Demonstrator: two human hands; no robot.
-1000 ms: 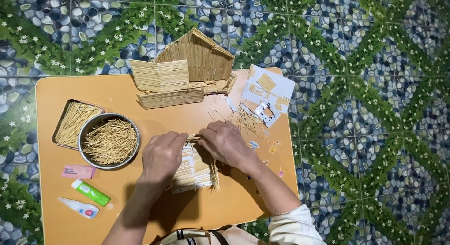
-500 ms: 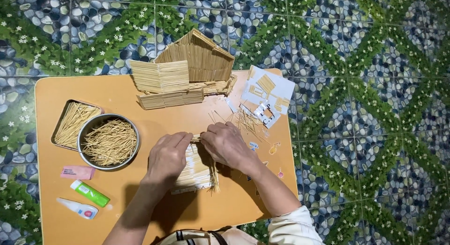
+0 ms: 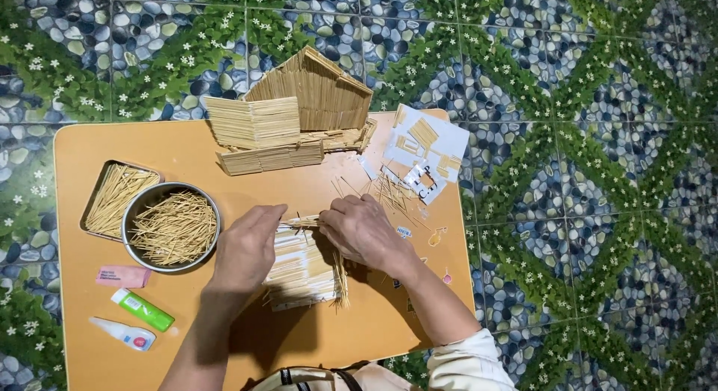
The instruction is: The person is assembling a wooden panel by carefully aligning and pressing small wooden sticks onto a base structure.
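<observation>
wooden stick panel (image 3: 303,268) under both hands (image 3: 307,238)

bowl (image 3: 172,228) left of panel (image 3: 303,268), perhaps touching tray (image 3: 116,198)

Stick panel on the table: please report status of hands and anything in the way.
Left hand and right hand both pinching one thin stick. Stick panel flat on orange table, under both hands. Round bowl of sticks beside left hand, apart.

left hand (image 3: 245,250), right hand (image 3: 364,232), fingertips pinched together
</observation>
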